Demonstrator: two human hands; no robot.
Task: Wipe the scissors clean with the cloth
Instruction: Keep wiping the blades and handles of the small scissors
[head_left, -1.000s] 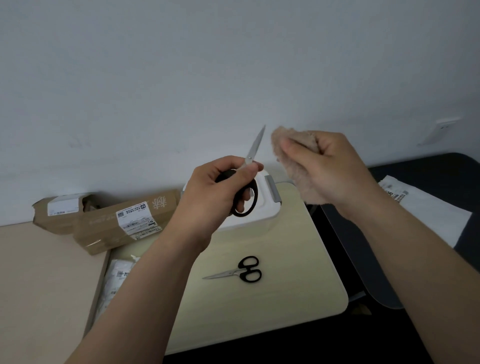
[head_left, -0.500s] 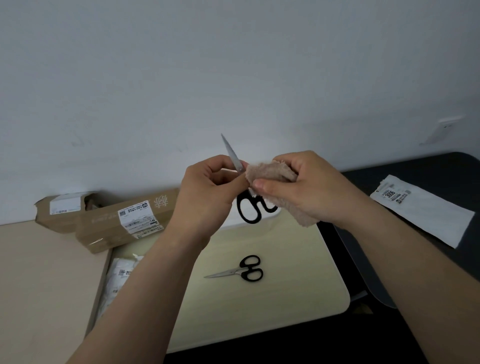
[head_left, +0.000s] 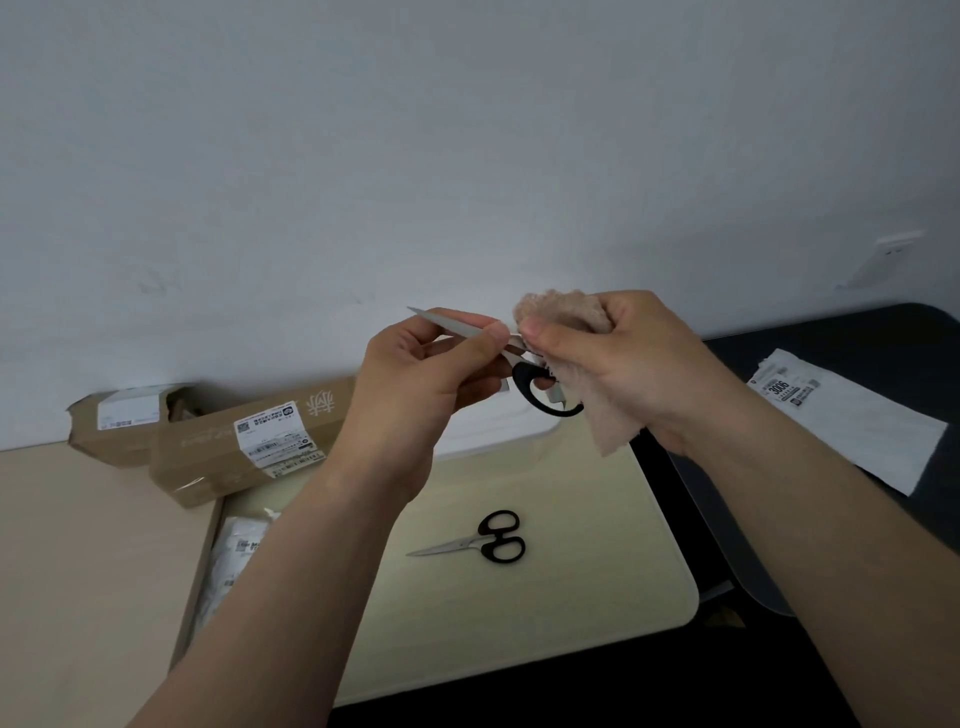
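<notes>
Beige cloth (head_left: 569, 314) bunched in the right hand (head_left: 628, 364), fingers curled tight round it, pressed against the scissors (head_left: 521, 378) near the pivot. Left hand (head_left: 415, 400) pinching the blade, thumb and fingers closed on it. Tip aimed at ten o'clock, black loop hanging toward four. Spare pair (head_left: 485, 538) flat at six o'clock on the pale board (head_left: 597, 597).

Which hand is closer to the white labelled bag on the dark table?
Right. The right hand, gripping the cloth, is left of the white bag; the left hand, gripping scissors, is farther left still.
</notes>
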